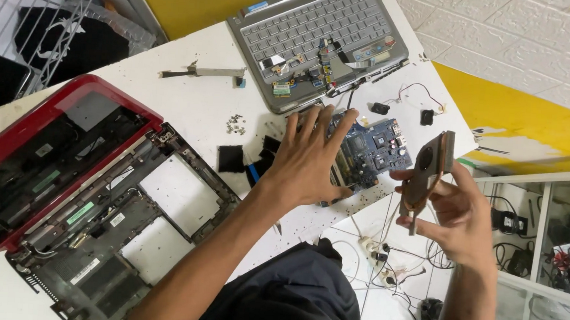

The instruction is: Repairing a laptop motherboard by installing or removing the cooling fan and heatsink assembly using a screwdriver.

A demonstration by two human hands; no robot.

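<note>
My left hand (311,158) lies spread, palm down, on a blue circuit board (375,149) at the white table's right edge. My right hand (456,213) is off the table's edge and grips a copper-coloured heatsink with a fan (429,169), held upright. A red laptop (41,158) lies open on the left with its stripped black base frame (129,229) towards me. A grey keyboard panel (316,33) lies at the far side with small boards and ribbon cables on it.
Several loose screws (235,125) and black pads (232,158) lie near the middle of the white table (196,105). A metal bracket (204,73) lies farther off. Cables and plugs (384,258) litter the tiled floor. A glass cabinet (543,248) stands at right.
</note>
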